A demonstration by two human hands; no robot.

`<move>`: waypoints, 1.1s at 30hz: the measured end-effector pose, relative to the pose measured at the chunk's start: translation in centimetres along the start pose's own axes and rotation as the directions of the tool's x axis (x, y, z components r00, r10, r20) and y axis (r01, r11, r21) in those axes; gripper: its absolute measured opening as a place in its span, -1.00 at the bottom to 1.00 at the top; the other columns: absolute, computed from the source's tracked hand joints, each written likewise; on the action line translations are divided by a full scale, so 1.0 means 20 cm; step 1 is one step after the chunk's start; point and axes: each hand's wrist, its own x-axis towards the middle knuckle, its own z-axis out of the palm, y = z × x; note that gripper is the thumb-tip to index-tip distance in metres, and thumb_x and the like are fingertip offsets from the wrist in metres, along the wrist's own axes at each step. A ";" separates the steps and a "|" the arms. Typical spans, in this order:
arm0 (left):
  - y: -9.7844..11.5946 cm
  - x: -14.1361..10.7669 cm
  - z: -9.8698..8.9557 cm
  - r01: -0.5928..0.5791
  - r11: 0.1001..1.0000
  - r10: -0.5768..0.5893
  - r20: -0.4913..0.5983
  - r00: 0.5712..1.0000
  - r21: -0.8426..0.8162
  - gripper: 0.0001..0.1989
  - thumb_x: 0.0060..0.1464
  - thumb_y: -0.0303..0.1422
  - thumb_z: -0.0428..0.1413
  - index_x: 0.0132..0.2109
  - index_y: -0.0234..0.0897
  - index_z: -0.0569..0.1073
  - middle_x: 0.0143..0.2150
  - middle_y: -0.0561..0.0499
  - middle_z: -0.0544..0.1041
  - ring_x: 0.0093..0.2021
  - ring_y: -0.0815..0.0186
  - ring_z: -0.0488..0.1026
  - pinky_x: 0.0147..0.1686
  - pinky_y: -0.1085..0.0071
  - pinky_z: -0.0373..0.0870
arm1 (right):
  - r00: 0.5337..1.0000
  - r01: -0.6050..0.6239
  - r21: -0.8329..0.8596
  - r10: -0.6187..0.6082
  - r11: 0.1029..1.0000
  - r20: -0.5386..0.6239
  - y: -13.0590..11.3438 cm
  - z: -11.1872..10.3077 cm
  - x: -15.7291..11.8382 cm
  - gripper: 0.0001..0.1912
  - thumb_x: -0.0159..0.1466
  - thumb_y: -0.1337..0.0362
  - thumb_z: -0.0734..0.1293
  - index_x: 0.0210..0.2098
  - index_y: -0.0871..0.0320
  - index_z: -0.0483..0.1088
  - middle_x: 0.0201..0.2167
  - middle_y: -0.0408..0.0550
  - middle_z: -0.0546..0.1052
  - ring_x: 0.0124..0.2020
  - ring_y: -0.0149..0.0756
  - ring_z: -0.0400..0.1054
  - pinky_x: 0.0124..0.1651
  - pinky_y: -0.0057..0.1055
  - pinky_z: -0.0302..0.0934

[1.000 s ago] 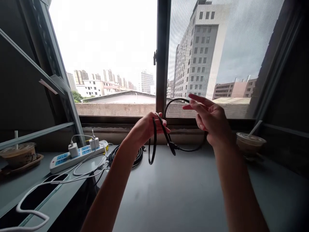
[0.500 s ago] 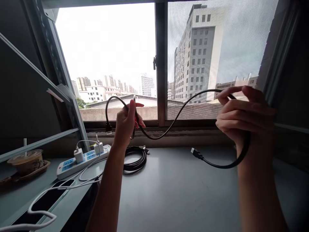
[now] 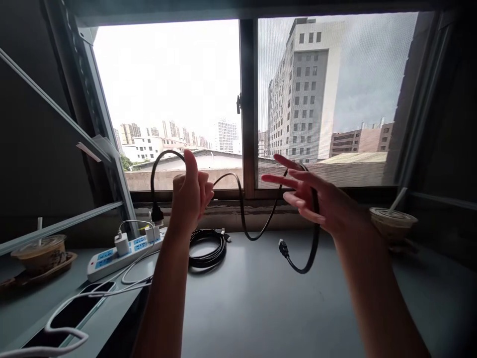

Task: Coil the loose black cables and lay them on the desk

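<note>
A black HDMI cable (image 3: 243, 219) hangs in the air between my hands, sagging in a loop above the desk. My left hand (image 3: 189, 199) is closed around it with the thumb pointing up. One plug (image 3: 157, 214) dangles to the left of that hand. Over my right hand (image 3: 309, 199) the cable lies draped, held up loosely while the fingers are spread. The other plug (image 3: 283, 247) hangs below these fingers, its silver tip facing up and left. Behind my left wrist, a second black cable (image 3: 208, 261) rests coiled on the desk.
At left stand a white power strip (image 3: 112, 263) with two chargers, a phone (image 3: 70, 311) and white charging cords (image 3: 63, 328). Iced drinks with straws sit at the left (image 3: 40, 253) and right (image 3: 393, 223). A window (image 3: 249, 114) and metal frame bars (image 3: 108, 139) border the grey desk (image 3: 261, 308).
My right hand has moved left and down, nearer my left hand, and its fingers have spread. The cable between them now sags deeper. My left fingers have closed; the right drink has come into view.
</note>
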 end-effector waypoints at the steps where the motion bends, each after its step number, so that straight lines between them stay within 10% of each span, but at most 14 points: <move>1: 0.01 -0.01 0.00 0.007 1.000 -0.007 0.016 1.000 -0.026 -0.35 0.12 0.06 -0.15 -0.76 -0.25 -0.06 -0.85 0.15 -0.16 -0.87 0.58 -0.19 -0.85 0.53 -0.36 | 1.000 -0.024 -0.059 0.024 0.998 -0.004 0.01 0.03 0.00 -0.39 0.26 0.20 0.21 0.27 0.02 -0.02 0.07 0.09 0.34 -0.54 -0.54 0.32 -0.82 -0.74 0.00; 5: 0.04 -0.03 0.02 0.033 0.996 -0.026 0.084 0.996 -0.087 -0.36 0.12 0.07 -0.18 -0.74 -0.24 -0.06 -0.85 0.15 -0.17 -0.86 0.58 -0.22 -0.85 0.52 -0.39 | 0.994 -0.110 -0.313 0.108 0.943 -0.023 0.07 0.10 0.01 -0.37 0.25 0.15 0.24 0.24 0.20 -0.03 0.07 0.21 0.29 -0.26 -0.28 0.41 -0.80 -0.63 0.14; 12: 0.06 -0.06 0.06 0.109 0.990 -0.095 0.152 0.984 -0.088 -0.33 0.09 0.13 -0.21 -0.76 -0.26 -0.07 -0.86 0.14 -0.16 -0.86 0.59 -0.19 -0.84 0.53 -0.34 | 0.998 -0.045 -0.177 0.050 0.983 0.026 0.08 0.14 0.05 -0.70 0.11 0.09 0.39 -0.35 0.19 0.33 -0.46 -0.15 0.39 -0.60 -0.60 0.04 -0.72 -0.72 -0.15; 20: 0.09 -0.06 0.06 0.143 0.979 -0.118 0.167 0.979 -0.144 -0.31 0.16 0.06 -0.26 -0.79 -0.27 -0.04 -0.88 0.13 -0.15 -0.90 0.56 -0.18 -0.88 0.52 -0.36 | 0.978 -0.009 0.033 0.016 0.999 -0.207 0.04 0.08 0.04 -0.67 0.21 0.24 0.28 -0.02 0.09 0.38 -0.57 -0.22 0.17 -0.53 -0.56 0.19 -0.66 -0.72 0.01; 26: 0.05 -0.08 0.08 0.171 0.955 -0.252 0.354 0.901 0.243 -0.31 0.17 0.01 -0.26 -0.79 -0.27 0.21 -0.88 0.03 0.16 -0.87 0.48 0.10 -0.83 0.53 -0.01 | 0.998 -0.053 -0.188 0.055 0.981 0.007 0.00 0.08 0.00 -0.42 0.18 -0.10 0.25 0.05 0.15 0.29 -0.36 -0.10 0.38 -0.70 -0.62 0.09 -0.79 -0.62 -0.24; 33: -0.03 -0.10 0.15 0.029 0.933 -0.232 0.536 0.812 0.360 -0.30 0.17 0.04 -0.28 -0.72 -0.29 0.34 -0.82 0.03 0.27 -0.79 0.48 0.21 -0.68 0.54 0.17 | 0.973 0.183 -0.573 -0.064 0.799 0.221 0.01 0.11 -0.06 -0.72 0.04 0.19 0.42 -0.31 0.23 0.42 -0.59 -0.22 0.31 -0.59 -0.54 0.15 -0.59 -0.62 0.05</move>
